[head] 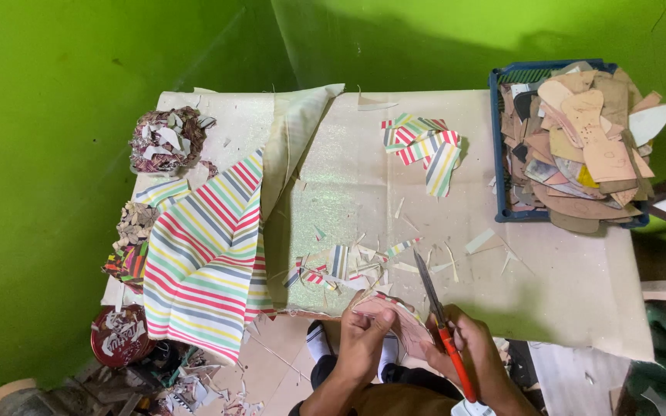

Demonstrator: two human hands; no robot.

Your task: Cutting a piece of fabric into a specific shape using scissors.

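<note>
— What's around the work?

— A table against green walls. Striped cloth hangs over its left part, with two heaps of offcuts beside it at the left edge. At the far right sits a blue crate piled with tan cardboard patterns. A small stack of striped cut pieces lies near the far middle. Scraps litter the near middle, just beyond the hands, and a round red tin sits off the table at lower left.

— Anything in the way?

— Only the scraps; they lie just beyond the piece, though I can't tell if they touch it.

— And the hands?

— Both come up from the bottom edge, close together at the near table edge. The left hand is closed on a pinkish curved piece, thumb on top. The right hand wraps the orange handles of scissors, blades nearly closed, pointing away over the table.

— Where's the piece against the fingers?

— Pinched at its left in the left fingers; its right side runs toward the scissors, just beside the blades.
</note>
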